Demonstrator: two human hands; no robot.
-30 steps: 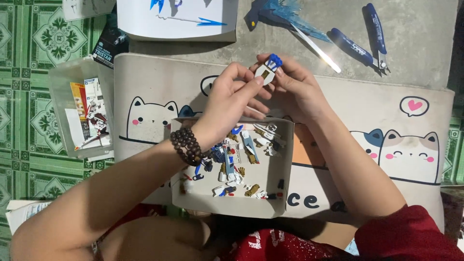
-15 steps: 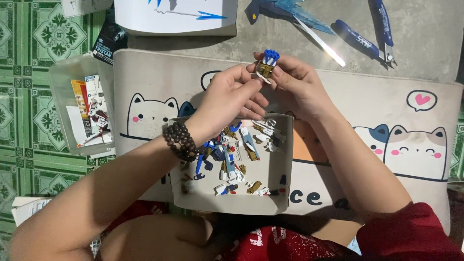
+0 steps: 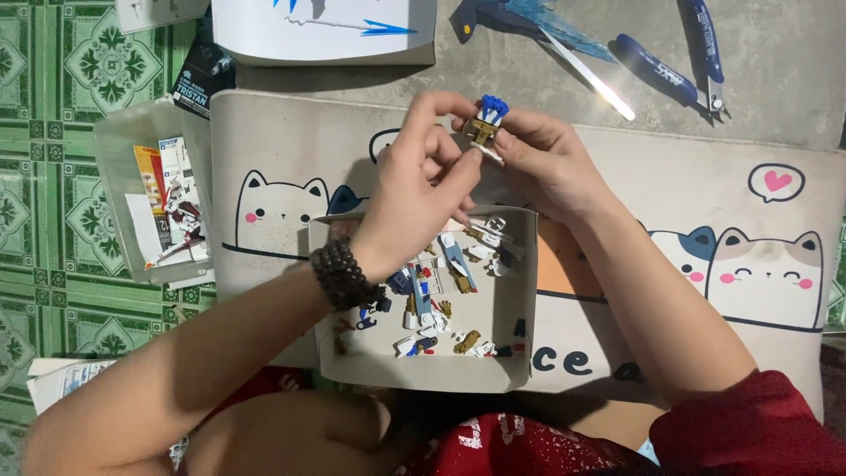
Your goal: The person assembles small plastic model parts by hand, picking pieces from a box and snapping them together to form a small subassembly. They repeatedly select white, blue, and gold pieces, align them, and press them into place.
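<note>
Pinching a small model part [image 3: 485,123] (blue top, tan body), both hands.

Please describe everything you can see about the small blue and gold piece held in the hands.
The small piece looks like moulded plastic: a blue ribbed top over a gold-brown body, with a pale part below. It is held above the cat-print mat, beyond the shallow box, pinched between the left hand and right hand. Finer details are too small to tell.
</note>
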